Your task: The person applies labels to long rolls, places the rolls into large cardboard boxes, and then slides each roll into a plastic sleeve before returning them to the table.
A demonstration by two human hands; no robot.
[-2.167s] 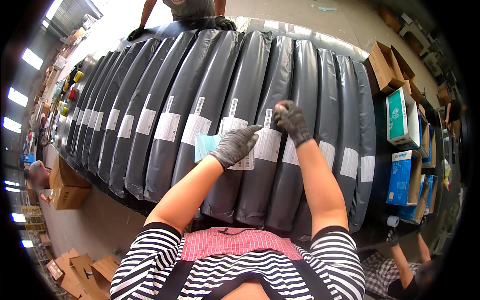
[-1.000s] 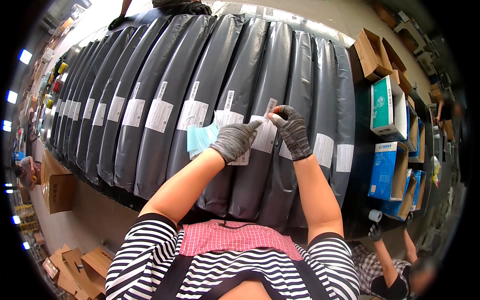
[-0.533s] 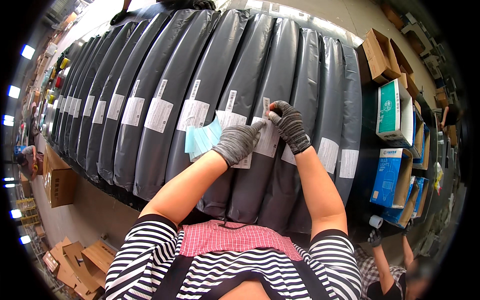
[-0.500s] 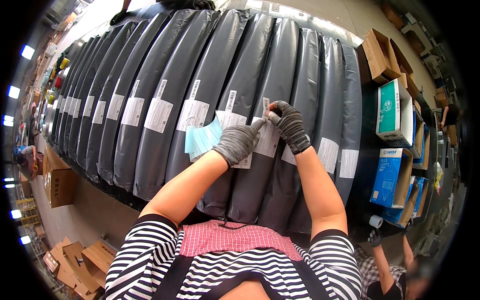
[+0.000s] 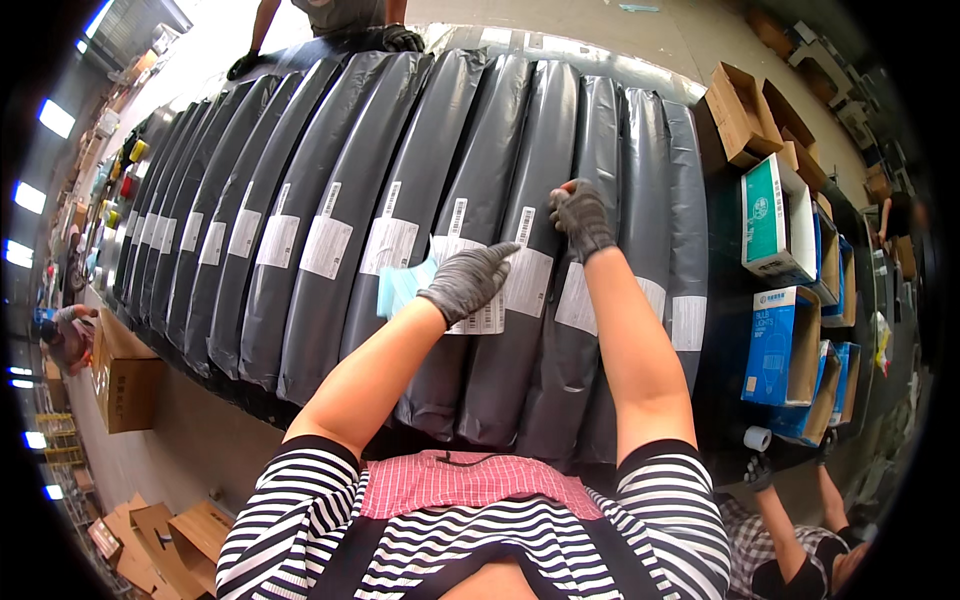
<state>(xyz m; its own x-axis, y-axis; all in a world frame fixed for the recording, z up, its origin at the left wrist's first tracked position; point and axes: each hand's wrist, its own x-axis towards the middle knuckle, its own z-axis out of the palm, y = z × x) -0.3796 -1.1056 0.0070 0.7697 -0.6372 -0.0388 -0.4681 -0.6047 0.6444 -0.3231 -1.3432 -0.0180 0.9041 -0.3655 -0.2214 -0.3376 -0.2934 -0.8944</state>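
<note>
My left hand (image 5: 468,283), in a grey knit glove, holds light blue sheets (image 5: 400,288) with a white printed label strip (image 5: 488,318) hanging below. Its index finger points out over a white label (image 5: 527,280) on a long dark grey plastic-wrapped package (image 5: 548,130). Above that label lies a small barcode sticker (image 5: 525,225). My right hand (image 5: 583,218), gloved too, hovers to the sticker's right, apart from it. Its fingers curl together, one fingertip showing bare; whatever they may hold is hidden.
More labelled dark packages (image 5: 330,200) lie side by side along the black table. At right stand a green-and-white box (image 5: 775,220), blue boxes (image 5: 783,345), brown cartons (image 5: 740,115) and a white roll (image 5: 757,438). A co-worker's gloved hand (image 5: 403,39) rests at the far edge.
My right hand has lifted off the barcode sticker and moved up and right. My left hand stays near the label with the sheets. The co-worker across the table shows more fully.
</note>
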